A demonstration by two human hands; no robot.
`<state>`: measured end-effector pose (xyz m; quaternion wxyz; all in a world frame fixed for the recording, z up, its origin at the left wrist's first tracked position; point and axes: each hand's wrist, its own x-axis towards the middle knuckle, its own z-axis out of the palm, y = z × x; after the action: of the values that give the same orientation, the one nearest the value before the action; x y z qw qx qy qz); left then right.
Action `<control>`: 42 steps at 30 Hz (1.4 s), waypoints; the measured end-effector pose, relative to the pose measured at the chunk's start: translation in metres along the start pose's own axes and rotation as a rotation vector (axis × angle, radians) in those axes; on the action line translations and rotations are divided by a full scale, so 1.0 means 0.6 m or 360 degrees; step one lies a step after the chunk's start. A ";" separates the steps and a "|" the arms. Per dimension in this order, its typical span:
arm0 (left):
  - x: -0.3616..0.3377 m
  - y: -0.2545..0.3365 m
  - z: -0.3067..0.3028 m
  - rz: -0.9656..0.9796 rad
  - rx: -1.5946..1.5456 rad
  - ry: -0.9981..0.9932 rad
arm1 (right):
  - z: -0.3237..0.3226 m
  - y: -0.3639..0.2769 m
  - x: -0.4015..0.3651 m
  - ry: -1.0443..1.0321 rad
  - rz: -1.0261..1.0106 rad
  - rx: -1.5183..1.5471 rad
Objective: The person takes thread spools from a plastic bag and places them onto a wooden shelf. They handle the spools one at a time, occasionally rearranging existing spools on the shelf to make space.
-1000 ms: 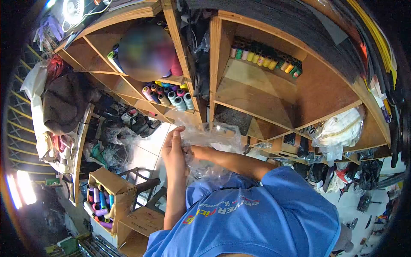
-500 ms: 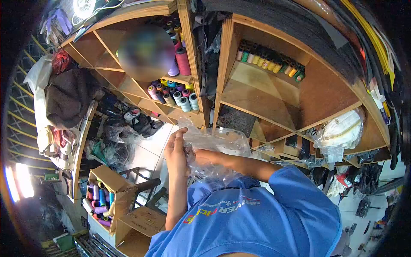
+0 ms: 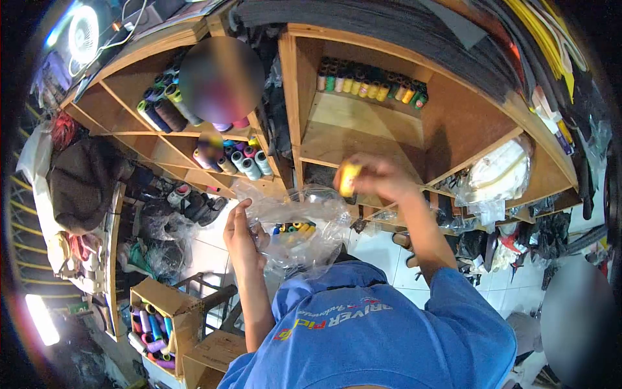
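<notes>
My right hand (image 3: 382,178), slightly blurred, grips a yellow thread spool (image 3: 350,179) in front of the shelving, right of the plastic bag. My left hand (image 3: 243,236) holds the edge of a clear plastic bag (image 3: 298,207); its index finger points up, and the other fingers are partly hidden by the film. Several small spools (image 3: 295,228), yellow and dark, show through the bag. Beyond my right hand, a row of small thread spools (image 3: 369,89), mostly yellow with some green and white, stands at the back of a wooden shelf compartment (image 3: 356,129).
Large thread cones (image 3: 249,162) fill compartments on the left shelf. A cardboard box (image 3: 165,301) of cones stands lower left. A wrapped white bundle (image 3: 499,172) lies in the right shelf. Plastic bags and shoes (image 3: 201,204) lie on the left. A small fan (image 3: 83,34) is at upper left.
My right hand has come out of the bag and moved up and right with a yellow thread spool. The left hand still holds the bag. The view has shifted a little to the right.
</notes>
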<state>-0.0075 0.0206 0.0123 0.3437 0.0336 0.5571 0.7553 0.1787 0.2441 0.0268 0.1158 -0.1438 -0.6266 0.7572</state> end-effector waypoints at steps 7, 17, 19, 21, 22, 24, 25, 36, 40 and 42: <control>0.017 -0.016 -0.002 0.0101 0.0090 0.0028 | -0.214 -0.019 0.049 0.1460 -0.0244 -0.0356; -0.006 -0.014 -0.016 0.0039 0.0052 0.0111 | -0.459 0.143 0.190 0.2053 -0.0570 -0.1074; -0.010 -0.017 -0.015 0.0029 0.0037 0.0176 | -0.464 0.155 0.196 0.2012 -0.0624 -0.1046; -0.013 -0.018 -0.014 0.0019 0.0027 0.0239 | -0.404 0.120 0.188 0.2103 -0.0360 -0.1322; -0.013 -0.017 -0.016 0.0018 0.0033 0.0226 | -0.364 0.095 0.181 0.2154 -0.0205 -0.1450; -0.015 -0.016 -0.019 0.0011 0.0049 0.0196 | -0.370 0.099 0.186 0.2173 -0.0123 -0.1572; -0.014 -0.018 -0.020 0.0025 0.0027 0.0204 | -0.372 0.100 0.189 0.2183 -0.0083 -0.1633; -0.003 -0.013 -0.023 0.0049 0.0054 0.0210 | -0.204 0.072 0.094 0.1070 -0.0252 -0.0379; 0.012 -0.020 -0.022 0.0121 0.0150 0.0197 | -0.018 0.042 0.065 -0.0813 0.0080 -0.0679; 0.017 -0.021 -0.018 0.0185 0.0193 0.0237 | 0.067 0.090 0.075 -0.0904 -0.0155 -0.0888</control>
<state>-0.0138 0.0191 -0.0059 0.2543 0.0305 0.6228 0.7392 0.1224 0.2133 -0.0226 -0.0698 0.0752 -0.8213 0.5612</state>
